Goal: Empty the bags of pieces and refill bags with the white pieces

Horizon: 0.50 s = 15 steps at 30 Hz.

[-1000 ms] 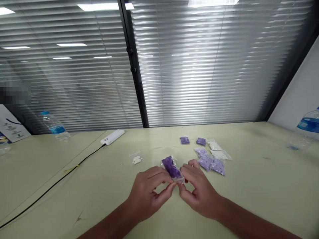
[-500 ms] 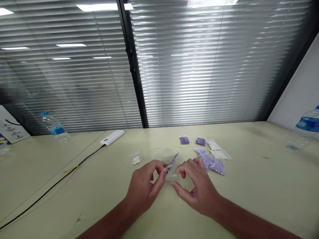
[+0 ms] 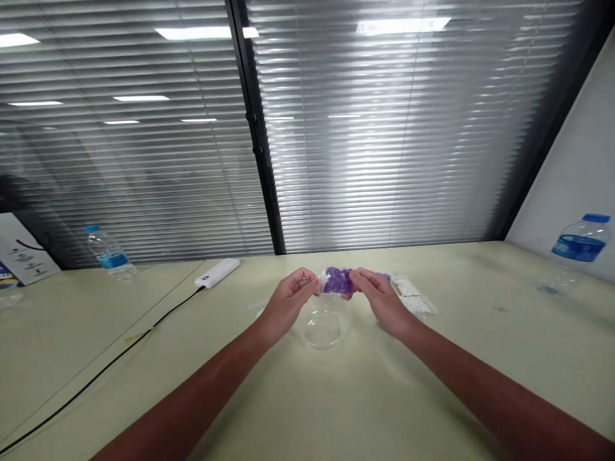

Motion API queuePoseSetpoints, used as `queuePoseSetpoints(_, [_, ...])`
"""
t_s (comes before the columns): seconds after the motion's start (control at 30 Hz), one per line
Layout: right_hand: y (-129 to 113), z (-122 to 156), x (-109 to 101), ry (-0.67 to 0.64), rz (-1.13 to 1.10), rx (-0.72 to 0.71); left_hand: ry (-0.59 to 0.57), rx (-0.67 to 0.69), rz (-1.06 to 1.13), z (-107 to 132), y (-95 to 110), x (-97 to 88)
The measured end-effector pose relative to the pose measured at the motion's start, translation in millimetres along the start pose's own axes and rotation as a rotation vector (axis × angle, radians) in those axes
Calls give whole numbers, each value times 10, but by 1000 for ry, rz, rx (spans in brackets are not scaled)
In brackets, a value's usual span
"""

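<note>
Basically, in the head view, the left hand [image 3: 288,299] and right hand [image 3: 379,301] are both half-curled, fingertips pinching opposite ends of a crinkly clear plastic bag of lumpy purple bits [image 3: 337,280], which keeps it stretched out above a round clear plastic dish [image 3: 321,329] on the pale green table [image 3: 384,397]. Bags of white bits [image 3: 410,294] sit just right of the hands.

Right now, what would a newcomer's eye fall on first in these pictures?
The eye goes first to the small clear bag of purple pieces, pinched between the left hand and the right hand above the pale table. Below it sits a clear round plastic disc, and a water bottle stands at the far right.
</note>
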State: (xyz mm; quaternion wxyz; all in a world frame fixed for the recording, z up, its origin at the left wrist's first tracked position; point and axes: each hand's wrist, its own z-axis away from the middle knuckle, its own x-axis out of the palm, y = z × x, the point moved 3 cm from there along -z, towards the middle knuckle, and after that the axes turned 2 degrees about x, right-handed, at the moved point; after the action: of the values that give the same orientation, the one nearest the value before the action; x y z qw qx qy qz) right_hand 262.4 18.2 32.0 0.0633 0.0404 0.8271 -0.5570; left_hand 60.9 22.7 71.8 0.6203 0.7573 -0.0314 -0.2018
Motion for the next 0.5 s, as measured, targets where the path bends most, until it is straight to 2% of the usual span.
queuePoseSetpoints(0.1, [45, -115, -26, -56, 39, 16, 31, -1, -57, -100, -192, -16])
queuePoseSetpoints(0.23, [32, -191, 8, -107, 115, 68, 161, 118, -154, -16, -349, -70])
queuePoseSetpoints(0.4, [-171, -295, 116, -153, 365, 29, 200, 249, -652, 193, -321, -6])
queuePoseSetpoints(0.5, [-301, -279, 190, -192, 456, -18, 202, 260, -772, 238, -344, 49])
